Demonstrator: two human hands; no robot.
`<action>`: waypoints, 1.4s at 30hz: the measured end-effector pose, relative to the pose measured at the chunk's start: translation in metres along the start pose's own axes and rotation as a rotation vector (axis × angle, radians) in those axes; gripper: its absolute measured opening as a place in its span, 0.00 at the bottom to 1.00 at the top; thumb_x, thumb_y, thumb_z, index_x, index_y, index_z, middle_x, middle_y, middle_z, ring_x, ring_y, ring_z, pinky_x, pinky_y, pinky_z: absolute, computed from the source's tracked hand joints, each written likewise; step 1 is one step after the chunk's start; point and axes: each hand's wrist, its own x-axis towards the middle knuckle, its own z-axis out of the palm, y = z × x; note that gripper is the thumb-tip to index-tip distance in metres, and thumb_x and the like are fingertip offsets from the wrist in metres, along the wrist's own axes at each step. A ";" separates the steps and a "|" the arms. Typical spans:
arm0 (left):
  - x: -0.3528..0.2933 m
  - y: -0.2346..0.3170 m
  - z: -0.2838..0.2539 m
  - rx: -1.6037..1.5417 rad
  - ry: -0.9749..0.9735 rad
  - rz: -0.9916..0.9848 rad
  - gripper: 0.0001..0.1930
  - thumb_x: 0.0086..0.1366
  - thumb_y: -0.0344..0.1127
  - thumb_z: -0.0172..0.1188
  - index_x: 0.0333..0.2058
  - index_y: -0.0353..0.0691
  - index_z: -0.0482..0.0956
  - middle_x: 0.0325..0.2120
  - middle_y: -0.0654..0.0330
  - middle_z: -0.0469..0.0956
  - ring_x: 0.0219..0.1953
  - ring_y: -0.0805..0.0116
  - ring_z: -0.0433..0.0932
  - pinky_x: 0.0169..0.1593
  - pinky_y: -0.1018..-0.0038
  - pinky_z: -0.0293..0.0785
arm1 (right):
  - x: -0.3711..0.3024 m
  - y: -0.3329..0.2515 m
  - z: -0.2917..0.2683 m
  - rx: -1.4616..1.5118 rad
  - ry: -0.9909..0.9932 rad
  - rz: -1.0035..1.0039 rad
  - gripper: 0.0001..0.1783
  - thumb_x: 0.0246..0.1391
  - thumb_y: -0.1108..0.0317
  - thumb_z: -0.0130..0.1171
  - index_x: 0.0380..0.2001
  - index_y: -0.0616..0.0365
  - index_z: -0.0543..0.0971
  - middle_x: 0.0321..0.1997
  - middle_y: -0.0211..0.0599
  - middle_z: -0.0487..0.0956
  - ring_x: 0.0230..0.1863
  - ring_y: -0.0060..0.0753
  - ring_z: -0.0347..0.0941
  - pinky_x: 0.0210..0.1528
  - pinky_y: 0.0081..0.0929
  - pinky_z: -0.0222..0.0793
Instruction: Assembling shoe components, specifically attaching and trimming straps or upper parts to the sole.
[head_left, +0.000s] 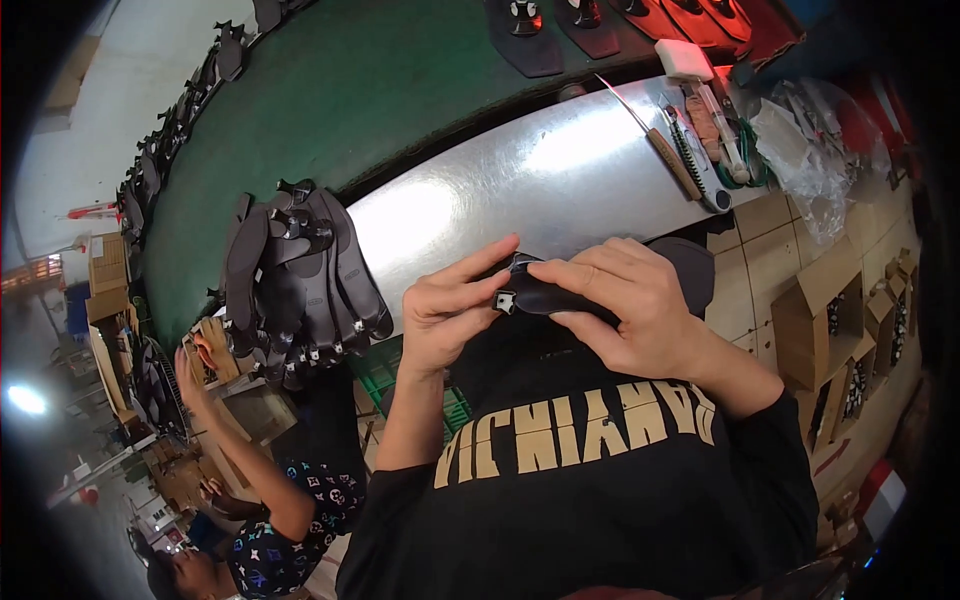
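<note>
Between my two hands is a dark sandal sole [543, 299] with a small silver buckle [505, 301] at its left end. My left hand [438, 312] pinches that end, its fingers at the buckle and a black strap. My right hand [640, 305] is closed over the sole, with the thumb below and the index finger reaching toward the strap. The far end [690, 270] of a dark sole shows beyond my right hand. The fingers partly hide the strap. To the left lies a pile of dark sandal soles [300, 270] with straps and buckles.
A metal work surface [440, 215] lies in front of me, with an awl [672, 160], a cutter [712, 190] and plastic bags [810, 160] at its right. Beyond runs a green conveyor belt [300, 130] carrying soles [525, 40]. A co-worker [285, 510] is at the left; open cartons [820, 320] stand right.
</note>
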 end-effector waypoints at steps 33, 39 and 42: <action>0.011 -0.001 0.026 -0.017 0.294 -0.359 0.21 0.59 0.17 0.53 0.52 0.32 0.76 0.50 0.51 0.78 0.40 0.74 0.80 0.34 0.83 0.80 | -0.006 0.030 0.023 0.246 -0.143 0.196 0.15 0.38 0.72 0.70 0.33 0.55 0.79 0.32 0.34 0.72 0.34 0.37 0.71 0.38 0.30 0.66; 0.016 0.005 0.027 -0.074 0.340 -0.440 0.21 0.57 0.15 0.54 0.51 0.31 0.77 0.49 0.50 0.78 0.40 0.72 0.81 0.33 0.82 0.81 | -0.011 0.033 0.032 0.093 -0.020 0.097 0.14 0.36 0.71 0.71 0.30 0.54 0.79 0.31 0.34 0.72 0.32 0.36 0.71 0.36 0.29 0.64; 0.014 0.009 0.026 -0.113 0.348 -0.463 0.23 0.59 0.18 0.52 0.55 0.33 0.73 0.52 0.50 0.76 0.40 0.73 0.81 0.32 0.83 0.81 | -0.013 0.035 0.031 -0.010 0.029 -0.010 0.15 0.36 0.69 0.72 0.31 0.52 0.80 0.32 0.35 0.73 0.32 0.37 0.71 0.35 0.31 0.63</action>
